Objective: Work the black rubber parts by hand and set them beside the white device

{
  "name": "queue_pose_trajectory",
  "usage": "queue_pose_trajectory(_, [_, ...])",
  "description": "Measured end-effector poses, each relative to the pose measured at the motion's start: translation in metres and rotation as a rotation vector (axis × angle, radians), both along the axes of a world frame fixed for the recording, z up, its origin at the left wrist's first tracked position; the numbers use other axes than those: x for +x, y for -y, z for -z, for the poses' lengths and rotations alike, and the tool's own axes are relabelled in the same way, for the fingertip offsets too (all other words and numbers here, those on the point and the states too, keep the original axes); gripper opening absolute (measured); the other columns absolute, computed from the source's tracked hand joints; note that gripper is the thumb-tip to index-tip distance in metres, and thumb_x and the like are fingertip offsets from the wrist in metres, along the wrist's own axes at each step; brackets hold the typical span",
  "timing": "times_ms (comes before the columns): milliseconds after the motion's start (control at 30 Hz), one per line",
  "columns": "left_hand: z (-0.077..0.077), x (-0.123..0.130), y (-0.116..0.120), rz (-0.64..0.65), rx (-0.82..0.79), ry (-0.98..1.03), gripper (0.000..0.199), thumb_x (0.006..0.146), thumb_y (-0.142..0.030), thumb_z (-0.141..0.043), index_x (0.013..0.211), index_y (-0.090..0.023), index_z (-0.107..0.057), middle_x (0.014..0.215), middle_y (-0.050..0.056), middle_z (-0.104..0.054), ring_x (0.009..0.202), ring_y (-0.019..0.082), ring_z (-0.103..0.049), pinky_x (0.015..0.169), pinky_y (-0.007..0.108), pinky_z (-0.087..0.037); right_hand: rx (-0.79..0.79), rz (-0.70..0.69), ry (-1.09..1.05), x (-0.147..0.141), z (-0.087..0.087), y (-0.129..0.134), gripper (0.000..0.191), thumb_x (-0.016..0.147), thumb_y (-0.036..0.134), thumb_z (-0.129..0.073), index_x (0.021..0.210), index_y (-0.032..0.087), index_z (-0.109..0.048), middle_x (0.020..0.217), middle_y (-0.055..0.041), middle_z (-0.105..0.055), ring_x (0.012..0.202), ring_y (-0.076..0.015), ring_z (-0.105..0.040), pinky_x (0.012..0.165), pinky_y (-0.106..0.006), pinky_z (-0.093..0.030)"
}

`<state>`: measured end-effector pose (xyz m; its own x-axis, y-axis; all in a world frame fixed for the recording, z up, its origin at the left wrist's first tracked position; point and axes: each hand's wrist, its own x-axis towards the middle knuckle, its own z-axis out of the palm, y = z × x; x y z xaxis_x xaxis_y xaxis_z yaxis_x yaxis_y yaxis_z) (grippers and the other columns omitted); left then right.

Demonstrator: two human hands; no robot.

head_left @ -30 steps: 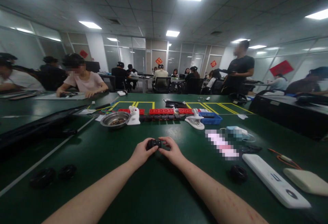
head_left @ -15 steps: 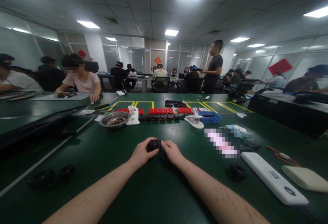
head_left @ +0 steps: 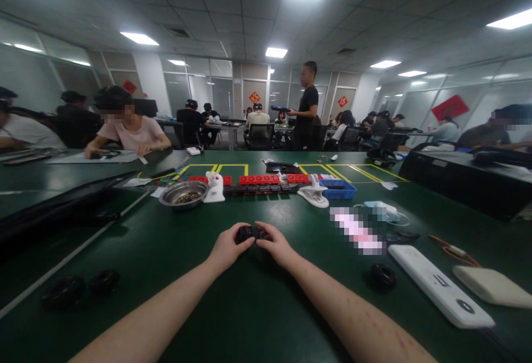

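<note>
Over the green table, my left hand [head_left: 228,249] is closed around a small black round part [head_left: 246,234] that looks like a wheel. Fingers sit behind it and the thumb presses its near side. At its right end, my right hand [head_left: 275,243] grips with thumb and fingers, partly covering that end. Two black ring-shaped parts like small tyres, one larger [head_left: 64,292] and one smaller [head_left: 104,281], lie to the left of my forearms. A third black ring [head_left: 382,277] lies to the right.
Ahead stand a metal bowl [head_left: 166,195] of small parts, white clips [head_left: 214,188], a red strip [head_left: 261,179] and a blue tray [head_left: 338,193]. On the right lie a long white device [head_left: 443,285] and a cream-coloured block [head_left: 492,287]. A co-worker [head_left: 128,122] sits across the table.
My right fingers have shifted over the black round part, with the index finger now stretched along its far side. In the background, a standing person has moved left.
</note>
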<state>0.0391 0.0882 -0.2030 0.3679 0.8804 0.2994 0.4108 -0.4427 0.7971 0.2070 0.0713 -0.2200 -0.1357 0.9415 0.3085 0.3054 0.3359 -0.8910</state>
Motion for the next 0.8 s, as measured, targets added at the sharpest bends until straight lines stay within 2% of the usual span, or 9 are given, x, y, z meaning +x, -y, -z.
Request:
queue_pose_trajectory(67, [-0.002,0.001,0.002,0.002,0.025,-0.027,0.034,0.068,-0.037,-0.056,0.099,-0.022,-0.053,0.094,0.001,-0.06,0.088,0.018,-0.055,0.078,0.029,-0.042,-0.017,0.047,-0.035,0.0,0.001,-0.002,0.041,0.071,0.023,-0.053,0.112,0.016,-0.049,0.099,-0.0058,-0.053,0.088,-0.0159,-0.049,0.08,-0.029,-0.038])
queue_pose_trajectory(167, [-0.004,0.001,0.004,-0.016,0.055,-0.045,0.035,0.068,-0.035,-0.056,0.1,-0.022,-0.052,0.097,0.001,-0.058,0.091,0.018,-0.054,0.081,0.029,-0.041,0.001,0.122,-0.011,0.0,0.002,-0.004,0.029,0.078,0.035,-0.044,0.094,0.014,-0.057,0.089,-0.0057,-0.056,0.085,-0.0164,-0.051,0.078,-0.029,-0.038])
queue_pose_trajectory(333, [-0.005,0.0,0.005,-0.008,0.067,-0.061,0.037,0.067,-0.034,-0.057,0.101,-0.022,-0.052,0.101,0.002,-0.057,0.093,0.019,-0.053,0.083,0.03,-0.041,0.004,0.155,0.066,-0.001,0.001,-0.004,0.047,0.083,0.046,-0.03,0.066,0.012,-0.058,0.065,-0.0031,-0.055,0.066,-0.0141,-0.05,0.065,-0.025,-0.037])
queue_pose_trajectory(467, [-0.005,-0.001,0.005,0.046,0.061,-0.082,0.039,0.066,-0.035,-0.059,0.102,-0.023,-0.052,0.101,0.002,-0.058,0.094,0.02,-0.053,0.083,0.031,-0.041,0.0,0.151,0.116,-0.001,0.004,-0.006,0.047,0.081,0.047,-0.035,0.055,0.012,-0.053,0.052,0.0001,-0.045,0.053,-0.011,-0.043,0.052,-0.022,-0.033])
queue_pose_trajectory(567, [-0.003,-0.001,0.002,0.061,0.034,-0.066,0.041,0.066,-0.037,-0.06,0.103,-0.022,-0.052,0.102,0.003,-0.058,0.094,0.02,-0.053,0.082,0.031,-0.041,0.015,0.148,0.108,0.0,0.005,-0.007,0.04,0.08,0.043,-0.04,0.06,0.012,-0.056,0.058,-0.0013,-0.049,0.058,-0.0118,-0.046,0.056,-0.022,-0.035])
queue_pose_trajectory(700, [0.003,-0.002,-0.004,0.039,-0.02,-0.009,0.04,0.068,-0.04,-0.056,0.102,-0.018,-0.052,0.1,0.005,-0.059,0.093,0.02,-0.054,0.081,0.031,-0.042,0.088,0.123,0.047,-0.001,0.0,-0.003,0.022,0.074,0.033,-0.051,0.079,0.013,-0.06,0.082,-0.0046,-0.053,0.076,-0.0139,-0.05,0.067,-0.023,-0.039])
queue_pose_trajectory(800, [0.005,-0.002,-0.006,0.003,-0.018,0.041,0.039,0.068,-0.041,-0.055,0.099,-0.017,-0.052,0.095,0.005,-0.06,0.09,0.02,-0.055,0.078,0.03,-0.042,0.145,0.084,0.002,-0.002,-0.005,0.002,0.028,0.069,0.025,-0.058,0.095,0.016,-0.058,0.098,-0.006,-0.049,0.084,-0.015,-0.048,0.073,-0.026,-0.04])
